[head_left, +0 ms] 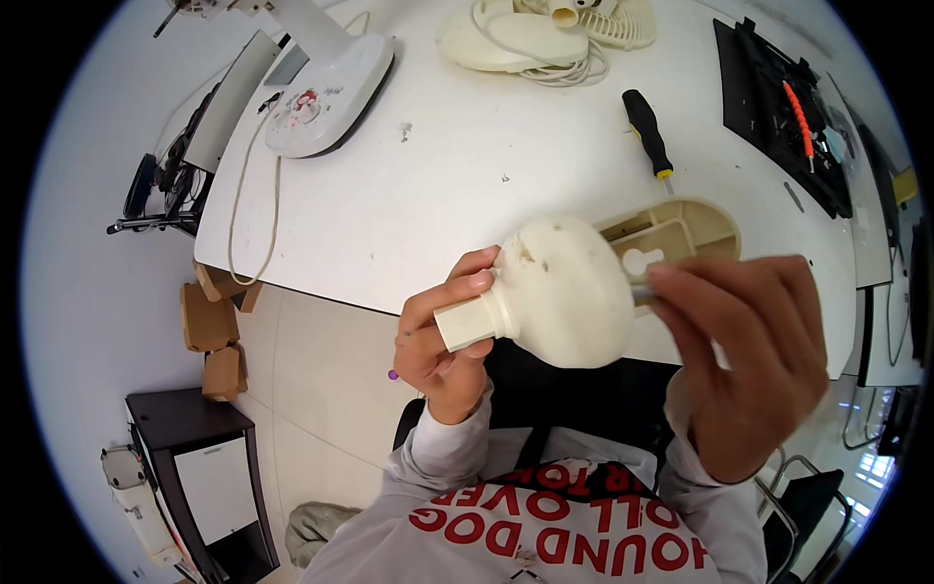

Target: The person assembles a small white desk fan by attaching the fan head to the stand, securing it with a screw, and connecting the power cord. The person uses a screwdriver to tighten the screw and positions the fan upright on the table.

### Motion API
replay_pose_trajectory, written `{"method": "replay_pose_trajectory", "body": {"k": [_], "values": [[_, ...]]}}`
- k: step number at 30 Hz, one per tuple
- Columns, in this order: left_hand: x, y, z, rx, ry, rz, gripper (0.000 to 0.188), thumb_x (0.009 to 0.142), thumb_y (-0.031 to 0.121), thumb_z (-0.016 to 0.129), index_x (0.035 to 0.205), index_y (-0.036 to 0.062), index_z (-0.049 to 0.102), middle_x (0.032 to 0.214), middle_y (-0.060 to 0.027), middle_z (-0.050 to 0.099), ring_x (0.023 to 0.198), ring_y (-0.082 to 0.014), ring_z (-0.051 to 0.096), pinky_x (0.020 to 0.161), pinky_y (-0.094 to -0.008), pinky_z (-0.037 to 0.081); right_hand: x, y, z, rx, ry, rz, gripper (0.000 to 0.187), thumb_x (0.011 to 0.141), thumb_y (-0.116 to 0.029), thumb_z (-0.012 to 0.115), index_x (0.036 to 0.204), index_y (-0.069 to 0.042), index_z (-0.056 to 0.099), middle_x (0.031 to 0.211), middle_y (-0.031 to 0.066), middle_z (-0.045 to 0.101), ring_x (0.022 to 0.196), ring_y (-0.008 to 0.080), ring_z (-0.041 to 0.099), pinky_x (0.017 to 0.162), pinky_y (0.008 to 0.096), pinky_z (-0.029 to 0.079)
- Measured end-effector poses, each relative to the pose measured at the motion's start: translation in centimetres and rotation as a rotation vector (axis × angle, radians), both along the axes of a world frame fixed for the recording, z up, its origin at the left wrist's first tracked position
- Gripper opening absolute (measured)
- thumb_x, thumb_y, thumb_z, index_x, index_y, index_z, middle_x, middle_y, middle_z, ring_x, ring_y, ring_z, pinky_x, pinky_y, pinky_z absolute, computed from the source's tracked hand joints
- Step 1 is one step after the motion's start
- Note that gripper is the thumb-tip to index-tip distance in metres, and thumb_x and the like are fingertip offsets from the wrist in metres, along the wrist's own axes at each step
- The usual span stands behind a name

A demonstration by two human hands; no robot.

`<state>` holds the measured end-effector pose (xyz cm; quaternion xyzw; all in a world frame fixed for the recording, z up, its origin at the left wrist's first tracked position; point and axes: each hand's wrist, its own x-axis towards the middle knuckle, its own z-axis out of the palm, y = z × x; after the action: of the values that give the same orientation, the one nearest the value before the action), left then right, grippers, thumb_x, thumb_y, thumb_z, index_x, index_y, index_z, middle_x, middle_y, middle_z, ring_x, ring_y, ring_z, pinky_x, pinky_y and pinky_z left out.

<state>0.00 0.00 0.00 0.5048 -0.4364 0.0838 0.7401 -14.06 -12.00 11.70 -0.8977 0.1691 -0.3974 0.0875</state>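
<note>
My left hand closes around the square-ended neck of a cream, rounded plastic housing, holding it up over the table's front edge. Brownish marks dot the housing's upper face. At the housing's right side, my right hand pinches a short grey metal piece between thumb and fingertips; its far end is hidden. Behind that hand, an oblong cream plastic part with inner ribs lies on the table, partly covered. A black and yellow screwdriver rests just beyond it, its tip toward that part.
Farther back are cream fan parts with a coiled cord. A white stand base stands at the left, its cable hanging over the edge. An open black tool case lies at the right. Cardboard boxes sit on the floor.
</note>
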Motion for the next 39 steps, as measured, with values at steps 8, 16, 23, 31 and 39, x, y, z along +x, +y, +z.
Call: {"method": "replay_pose_trajectory", "body": {"k": [8,16,23,31,39], "values": [[-0.9,2.1,-4.0,0.058,0.120,0.082,0.034,0.089,0.029,0.056,0.092,-0.0053,0.056,0.106,-0.0153,0.053,0.099,-0.0484,0.056,0.082,-0.0500,0.053,2.1,0.9,1.2,-0.227,0.225,0.090,0.028,0.054,-0.009,0.065,0.080,-0.001,0.067,0.076,0.0036,0.063,0.065,0.0176,0.055,0.050,0.0282,0.044],[0.3,0.1,0.2,-0.095,-0.486,0.056,0.022,0.078,0.009,0.069,0.085,-0.0064,0.054,0.105,-0.0217,0.057,0.099,-0.0519,0.055,0.073,-0.0448,0.058,1.2,-2.1,-0.2,0.232,0.368,0.312,0.023,0.061,-0.012,0.067,0.082,-0.007,0.060,0.073,0.0059,0.059,0.064,0.0264,0.059,0.052,0.0326,0.045],[0.5,-0.5,2.7,0.166,-0.648,0.031,0.033,0.066,0.002,0.072,0.059,0.0026,0.040,0.100,-0.0151,0.064,0.100,-0.0378,0.060,0.062,-0.0281,0.058,0.5,-5.3,-5.8,0.842,0.107,0.574,0.028,0.070,-0.010,0.070,0.094,0.000,0.060,0.083,0.0141,0.064,0.076,0.0250,0.063,0.072,0.0279,0.048],[1.2,-2.1,5.9,0.341,-0.828,0.054,0.017,0.062,-0.002,0.067,0.066,0.0038,0.051,0.099,-0.0089,0.064,0.094,-0.0298,0.063,0.062,-0.0255,0.055,0.8,-8.7,-11.6,0.714,0.007,0.625,0.040,0.072,-0.004,0.073,0.108,-0.003,0.056,0.106,0.0094,0.059,0.093,0.0202,0.059,0.078,0.0282,0.047],[1.0,-3.0,7.4,0.498,-0.814,0.038,0.027,0.053,0.003,0.076,0.068,-0.0008,0.054,0.093,-0.0114,0.064,0.090,-0.0314,0.065,0.066,-0.0319,0.056,1.2,-8.2,-9.5,1.236,0.108,0.487,0.030,0.079,0.001,0.062,0.108,-0.001,0.056,0.084,0.0081,0.063,0.064,0.0143,0.061,0.052,0.0252,0.048]]}}
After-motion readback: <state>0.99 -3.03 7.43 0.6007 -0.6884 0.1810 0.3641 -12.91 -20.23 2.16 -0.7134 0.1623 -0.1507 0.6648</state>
